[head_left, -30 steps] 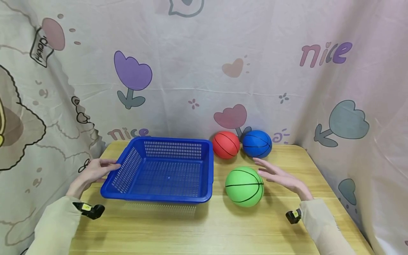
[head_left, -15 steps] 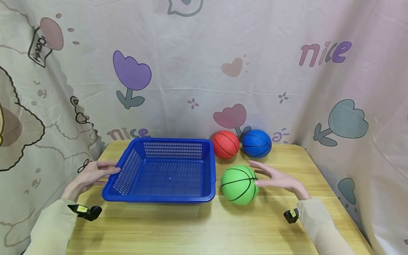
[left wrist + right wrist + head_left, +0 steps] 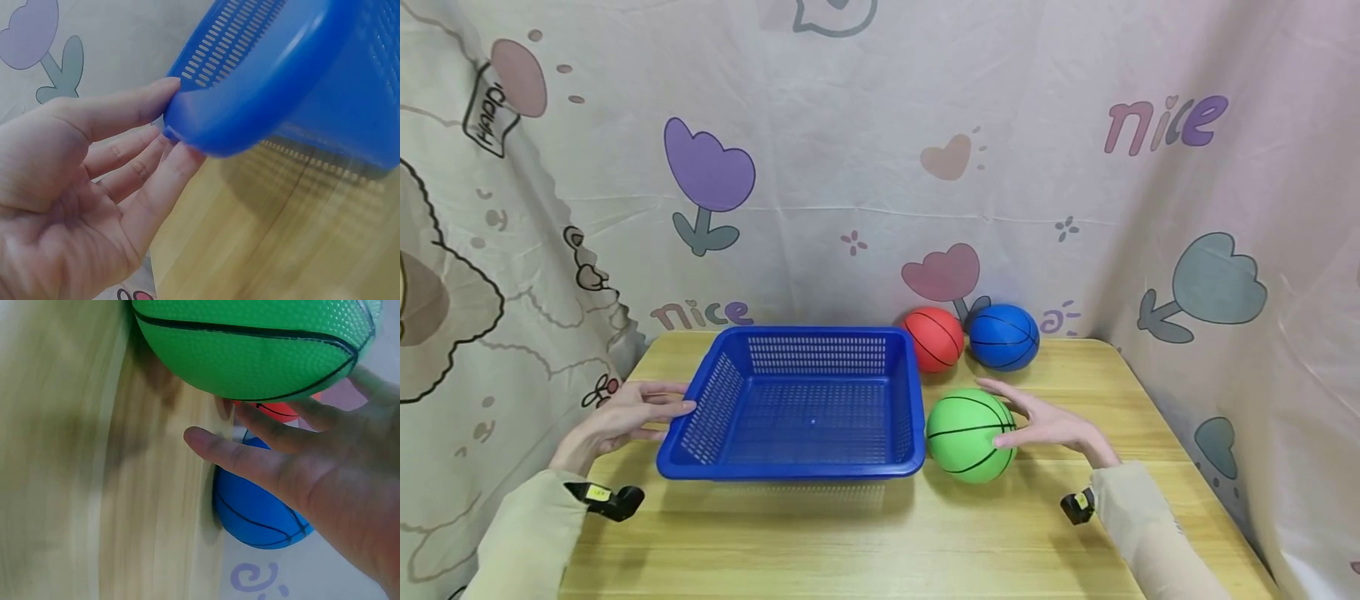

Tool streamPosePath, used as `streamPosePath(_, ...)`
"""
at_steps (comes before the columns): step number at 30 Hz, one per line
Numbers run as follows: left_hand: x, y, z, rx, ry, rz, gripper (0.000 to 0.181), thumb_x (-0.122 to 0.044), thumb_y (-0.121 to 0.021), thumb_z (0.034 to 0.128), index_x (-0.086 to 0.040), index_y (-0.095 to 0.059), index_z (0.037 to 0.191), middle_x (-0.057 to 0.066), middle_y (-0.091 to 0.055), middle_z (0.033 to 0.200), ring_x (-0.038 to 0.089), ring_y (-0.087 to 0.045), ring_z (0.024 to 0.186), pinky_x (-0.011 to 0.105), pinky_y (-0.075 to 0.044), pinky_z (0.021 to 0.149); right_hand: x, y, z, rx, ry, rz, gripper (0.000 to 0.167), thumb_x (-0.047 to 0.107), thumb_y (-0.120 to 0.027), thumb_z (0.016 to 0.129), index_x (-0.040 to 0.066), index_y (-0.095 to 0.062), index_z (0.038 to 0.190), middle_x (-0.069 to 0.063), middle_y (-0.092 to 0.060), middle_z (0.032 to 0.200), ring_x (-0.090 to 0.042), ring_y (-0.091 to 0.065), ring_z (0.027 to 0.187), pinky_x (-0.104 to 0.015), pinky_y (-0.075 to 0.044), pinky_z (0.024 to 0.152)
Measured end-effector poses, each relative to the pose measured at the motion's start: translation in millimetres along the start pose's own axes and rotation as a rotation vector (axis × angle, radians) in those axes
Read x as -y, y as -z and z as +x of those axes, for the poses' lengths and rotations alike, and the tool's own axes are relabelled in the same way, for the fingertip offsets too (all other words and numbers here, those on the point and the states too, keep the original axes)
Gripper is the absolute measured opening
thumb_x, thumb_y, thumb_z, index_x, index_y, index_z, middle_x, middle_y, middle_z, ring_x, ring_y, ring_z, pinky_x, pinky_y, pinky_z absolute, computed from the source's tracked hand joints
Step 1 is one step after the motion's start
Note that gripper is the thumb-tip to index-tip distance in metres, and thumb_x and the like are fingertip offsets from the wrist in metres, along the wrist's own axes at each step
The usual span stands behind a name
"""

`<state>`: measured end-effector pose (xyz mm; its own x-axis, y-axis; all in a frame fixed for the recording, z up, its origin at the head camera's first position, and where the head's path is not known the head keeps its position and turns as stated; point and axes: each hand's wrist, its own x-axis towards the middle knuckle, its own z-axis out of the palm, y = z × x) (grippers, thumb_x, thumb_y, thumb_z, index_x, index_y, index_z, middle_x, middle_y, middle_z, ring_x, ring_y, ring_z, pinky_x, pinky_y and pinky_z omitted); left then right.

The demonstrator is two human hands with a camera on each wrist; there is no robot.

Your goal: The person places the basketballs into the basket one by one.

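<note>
A blue plastic basket (image 3: 808, 472) with slotted sides stands left of centre on the wooden table. My left hand (image 3: 617, 421) is at its left side, thumb and fingertips touching the rim, as the left wrist view shows of the hand (image 3: 94, 181) and the basket corner (image 3: 250, 119). A green ball (image 3: 970, 437) with black basketball lines sits by the basket's right edge. My right hand (image 3: 1052, 425) is beside its right side, fingers spread. In the right wrist view, the thumb of the hand (image 3: 325, 469) stands apart from the green ball (image 3: 250, 356).
A red ball (image 3: 936, 342) and a blue ball (image 3: 1004, 337) stand at the back of the table (image 3: 925, 550), right behind the basket's far corner. A printed curtain (image 3: 850, 125) hangs behind the table and along both sides.
The basket has slid to the right, with my left hand following at its rim. My right hand has come closer to the green ball, which has rolled slightly. Red and blue balls stay put.
</note>
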<state>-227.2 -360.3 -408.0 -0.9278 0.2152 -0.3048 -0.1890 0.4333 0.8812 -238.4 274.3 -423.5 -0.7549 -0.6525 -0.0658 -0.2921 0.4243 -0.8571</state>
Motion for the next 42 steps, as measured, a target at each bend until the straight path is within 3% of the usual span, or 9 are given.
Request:
streamPosePath(4,-1.3,-2.1,-0.9,0.017,-0.009,-0.013,0.074,-0.024,-0.064,0.1001,0.013,-0.027,0.152,0.018,-0.064,0.133,0.01,-0.072,0.095,0.035,-0.061,0.08,-3,-3,2.6,0.02,-0.015,0.014,0.096,0.02,-0.079,0.086,0.009,-0.02,0.161,-0.02,-0.024,0.164,-0.048,-0.028,0.146,-0.066,-0.033,0.112)
streamPosePath(11,-2.9,-5.1,-0.8,0.047,-0.006,-0.035,0.074,-0.024,-0.063,0.1006,0.012,-0.026,0.152,0.01,-0.066,0.126,0.012,-0.072,0.096,0.036,-0.061,0.081,-8,-6,4.7,0.01,-0.034,0.057,0.095,0.018,-0.079,0.086,0.012,-0.021,0.161,-0.021,-0.033,0.158,-0.047,-0.039,0.138,-0.051,-0.044,0.103)
streamPosePath(22,-7.0,-7.1,-1.1,0.072,-0.004,-0.043,0.074,-0.022,-0.063,0.1008,0.014,-0.024,0.152,0.0,-0.066,0.109,0.011,-0.07,0.092,0.035,-0.061,0.081,-12,-3,1.9,-0.052,-0.015,0.025,0.088,0.016,-0.078,0.085,0.013,-0.029,0.158,-0.024,-0.04,0.151,-0.043,-0.049,0.129,-0.055,-0.051,0.097)
streamPosePath(29,-9.5,-8.2,-2.0,0.071,-0.003,-0.037,0.076,-0.022,-0.063,0.1006,0.014,-0.022,0.153,0.004,-0.064,0.11,0.012,-0.069,0.093,0.036,-0.061,0.082,-14,8,-3.0,-0.105,0.02,0.109,0.085,0.012,-0.073,0.086,0.007,-0.026,0.157,-0.026,-0.036,0.151,-0.044,-0.046,0.129,-0.056,-0.051,0.094)
streamPosePath(33,-10.3,-8.8,-2.3,0.069,0.0,-0.036,0.076,-0.023,-0.064,0.1003,0.013,-0.022,0.153,0.003,-0.065,0.109,0.012,-0.069,0.093,0.037,-0.061,0.082,-12,15,-5.0,-0.133,0.042,0.176,0.08,0.011,-0.069,0.089,0.013,-0.027,0.157,-0.012,-0.039,0.148,-0.031,-0.048,0.127,-0.047,-0.052,0.093)
streamPosePath(37,-10.3,-9.1,-2.6,0.06,0.007,-0.027,0.076,-0.024,-0.065,0.0997,0.013,-0.024,0.152,0.003,-0.065,0.107,0.012,-0.069,0.091,0.036,-0.061,0.081,-3,23,-5.0,-0.125,0.071,0.313,0.075,0.012,-0.063,0.094,0.022,-0.025,0.158,0.005,-0.041,0.143,-0.016,-0.054,0.123,-0.04,-0.054,0.094)
streamPosePath(42,-8.4,-8.1,-2.7,0.054,0.017,-0.02,0.076,-0.024,-0.065,0.0996,0.012,-0.024,0.153,0.003,-0.064,0.108,0.012,-0.069,0.091,0.036,-0.061,0.081,12,27,2.1,-0.143,0.096,0.39,0.073,0.012,-0.06,0.096,0.029,-0.025,0.158,0.006,-0.035,0.145,-0.015,-0.053,0.123,-0.04,-0.054,0.096)
